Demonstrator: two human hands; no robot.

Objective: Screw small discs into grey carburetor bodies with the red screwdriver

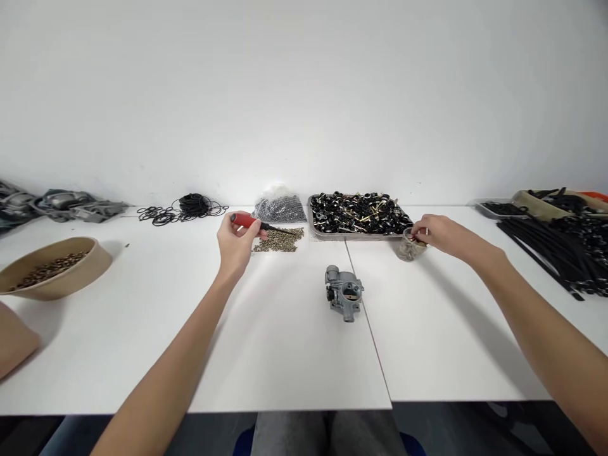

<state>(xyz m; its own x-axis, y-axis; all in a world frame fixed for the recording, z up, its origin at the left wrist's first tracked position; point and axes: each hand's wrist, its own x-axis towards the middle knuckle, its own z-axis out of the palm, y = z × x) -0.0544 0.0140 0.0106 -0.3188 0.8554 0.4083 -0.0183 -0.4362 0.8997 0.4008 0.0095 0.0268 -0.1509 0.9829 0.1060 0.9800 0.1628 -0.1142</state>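
My left hand (237,239) is closed around the red handle of a screwdriver (246,220). Its dark shaft points right, over a spread of small brass-coloured parts (280,242). On the right, the bent fingers of my right hand (430,233) reach into the mouth of a small clear jar (409,248). Whatever the fingertips pinch there is hidden. Between my two arms, a grey metal carburetor (344,292) rests on the white table, apart from both hands, with its round bore facing me.
Behind stand a metal tray (361,237) of black parts and a plastic bag (280,206) of small dark pieces. Black rings (183,209) and a tan bowl (90,269) of brass parts lie left. Black hoses (541,253) lie right. A seam (370,329) crosses the table.
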